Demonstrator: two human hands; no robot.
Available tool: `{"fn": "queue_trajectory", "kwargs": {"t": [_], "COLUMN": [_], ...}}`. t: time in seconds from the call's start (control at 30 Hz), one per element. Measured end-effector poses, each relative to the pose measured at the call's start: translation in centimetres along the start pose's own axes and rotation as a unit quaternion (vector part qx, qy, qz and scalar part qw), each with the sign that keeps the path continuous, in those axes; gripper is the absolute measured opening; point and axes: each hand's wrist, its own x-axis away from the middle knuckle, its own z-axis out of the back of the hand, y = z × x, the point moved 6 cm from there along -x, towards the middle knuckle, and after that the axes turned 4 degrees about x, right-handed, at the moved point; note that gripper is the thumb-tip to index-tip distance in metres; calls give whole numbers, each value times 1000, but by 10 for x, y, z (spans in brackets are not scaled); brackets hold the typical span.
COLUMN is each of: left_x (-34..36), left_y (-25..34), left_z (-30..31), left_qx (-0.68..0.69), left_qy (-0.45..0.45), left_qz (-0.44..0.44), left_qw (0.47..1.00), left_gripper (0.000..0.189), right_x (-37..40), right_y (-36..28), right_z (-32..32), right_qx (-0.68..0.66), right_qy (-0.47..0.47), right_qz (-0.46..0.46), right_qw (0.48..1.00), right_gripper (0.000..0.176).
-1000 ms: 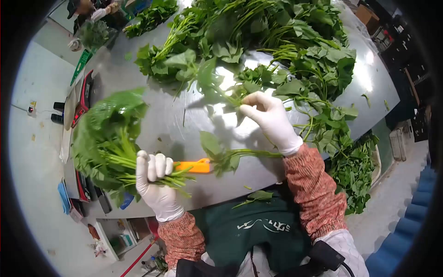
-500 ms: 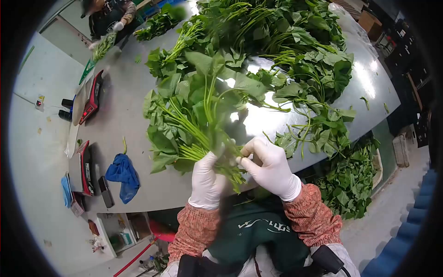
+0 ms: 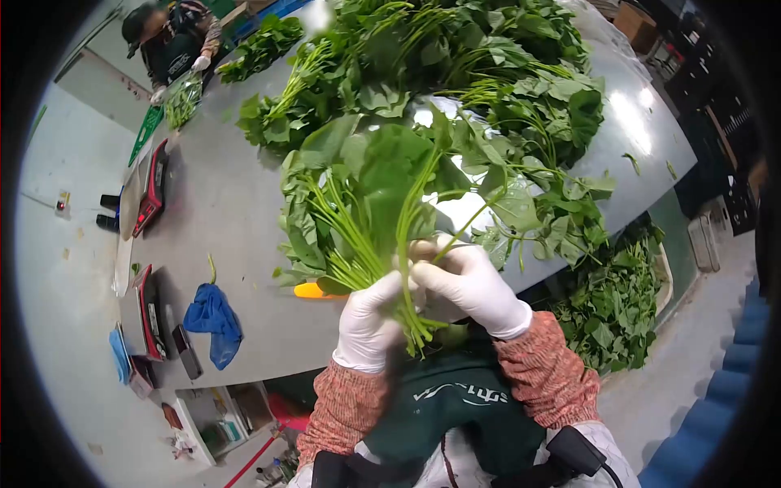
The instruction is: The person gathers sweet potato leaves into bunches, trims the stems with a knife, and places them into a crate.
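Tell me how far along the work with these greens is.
Done, it seems: a full bunch of leafy stems is gathered in the left hand. In hand: the right hand works at its stems, with a loose stem at its fingers. Left, probably: the large heap on the table, and perhaps the greens below its right side. No tie is visible around the bunch.
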Motion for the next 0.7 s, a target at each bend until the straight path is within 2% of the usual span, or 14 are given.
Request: {"fn": "queue_trajectory", "kwargs": {"t": [0.1,0.17,0.2,0.27,0.33,0.37,0.4,0.47,0.5,0.53,0.6,0.63,0.67,0.7], "left_x": [2,6,6,4,8,7,7,7,5,4,12,15,17,20], "left_y": [-5,-6,-5,-4,-2,-2,-2,10,18,28,48,59,69,76], "left_z": [3,1,-1,-13,-2,5,9,-8,-7,-4,-6,-2,1,2], "left_qx": [-30,-53,-98,-185,-257,-228,-198,-182,-175,-167,-225,-207,-189,-194], "left_qy": [18,28,4,-43,57,79,100,188,167,147,143,150,155,145], "left_qz": [14,4,-11,-42,-54,-60,-66,-145,-167,-189,-248,-267,-287,-291], "left_qw": [999,998,995,981,963,969,973,954,956,957,931,929,926,925], "left_gripper": [28,34,33,31,26,24,22,19,17,15,15,15,16,16], "right_x": [-5,-5,-5,-1,-2,-1,0,5,10,12,28,31,28,25], "right_y": [-10,-15,-16,-5,-8,-8,-8,-7,-10,-7,2,-1,-9,-17], "right_z": [2,5,5,4,7,11,11,9,11,17,48,70,84,98], "right_qx": [39,124,166,21,97,140,124,91,168,197,158,-45,-225,-397], "right_qy": [-18,-25,-29,-4,34,48,61,85,103,87,151,126,91,57], "right_qz": [23,47,58,-42,-52,-50,-24,29,51,196,116,164,177,183], "right_qw": [999,991,984,999,993,988,990,992,979,957,969,977,954,897], "right_gripper": [29,27,26,18,18,17,15,11,9,12,21,30,40,50]}}
